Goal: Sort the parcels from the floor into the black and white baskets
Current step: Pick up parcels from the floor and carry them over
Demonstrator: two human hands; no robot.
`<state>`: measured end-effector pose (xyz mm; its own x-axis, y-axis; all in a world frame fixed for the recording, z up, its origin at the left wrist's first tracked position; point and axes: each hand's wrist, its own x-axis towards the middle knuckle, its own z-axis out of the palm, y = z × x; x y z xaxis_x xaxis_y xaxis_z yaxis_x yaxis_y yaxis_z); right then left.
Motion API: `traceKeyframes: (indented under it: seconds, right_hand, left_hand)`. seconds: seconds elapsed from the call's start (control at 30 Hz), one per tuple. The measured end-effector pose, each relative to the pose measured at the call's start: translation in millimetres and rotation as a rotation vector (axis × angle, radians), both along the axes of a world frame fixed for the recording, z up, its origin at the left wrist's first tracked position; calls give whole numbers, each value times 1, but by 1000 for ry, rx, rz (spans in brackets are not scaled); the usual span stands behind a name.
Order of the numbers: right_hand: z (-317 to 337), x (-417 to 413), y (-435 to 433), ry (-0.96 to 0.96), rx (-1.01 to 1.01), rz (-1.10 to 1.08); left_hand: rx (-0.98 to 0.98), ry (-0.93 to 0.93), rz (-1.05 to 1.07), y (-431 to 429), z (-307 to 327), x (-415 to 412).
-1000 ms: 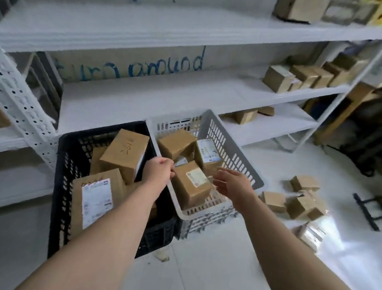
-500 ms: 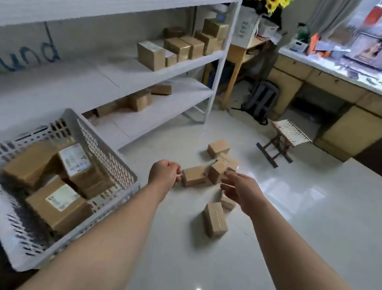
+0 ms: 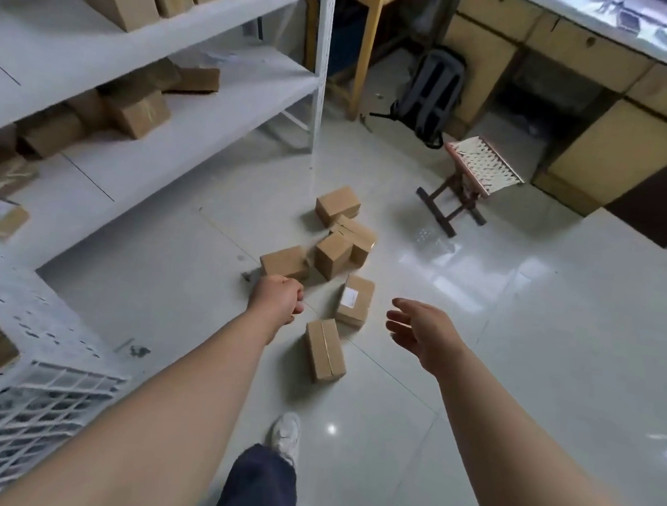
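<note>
Right hand over bare floor beside labelled parcel

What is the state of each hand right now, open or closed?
Left hand: closed in a fist, holding nothing visible.
Right hand: open, empty.

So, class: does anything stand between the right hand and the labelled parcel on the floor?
Nothing visible does. The open right hand hovers just right of the labelled parcel, with only bare floor showing between them.
</note>
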<state>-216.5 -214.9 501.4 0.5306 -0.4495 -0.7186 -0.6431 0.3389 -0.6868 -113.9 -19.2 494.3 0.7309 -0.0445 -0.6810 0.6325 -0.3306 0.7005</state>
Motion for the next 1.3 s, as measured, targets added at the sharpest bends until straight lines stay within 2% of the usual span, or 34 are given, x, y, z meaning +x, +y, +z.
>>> traceKeyframes:
  seconds: [0.13, 0.27, 0.4, 0.6, 0.77, 0.87, 0.93, 1.07, 1.13, 1.3]
  right_hand:
    - [-60, 24, -35, 59, 49, -42]
    - [-149, 49, -68, 129, 68, -34]
    - [-258, 67, -91, 192, 73, 37]
    - [-457, 97, -102, 250, 75, 209]
    - [-585, 124, -88, 293, 85, 393]
    - [-628, 141, -80, 274, 144, 492]
    - [-643, 157, -77, 222, 145, 525]
    - [-653, 186, -74, 127, 206, 410]
    - [-657, 191, -71, 113, 245, 365]
    - [-663, 180, -75, 169, 212, 387]
  left_hand:
    - [58, 51, -42, -38, -54, 35]
    - [87, 97, -71, -80, -131, 67]
    - [157, 176, -127, -100, -236, 88]
    - [273, 280, -178, -105, -435, 97]
    - [253, 365, -171, -97, -556, 100]
    - [154, 401, -132, -92, -595, 109]
    - [115, 363, -113, -89, -608, 123]
    - [66, 154, -51, -84, -600, 152]
    - [53, 106, -56, -81, -596, 154]
    - [126, 158, -185, -77, -609, 145]
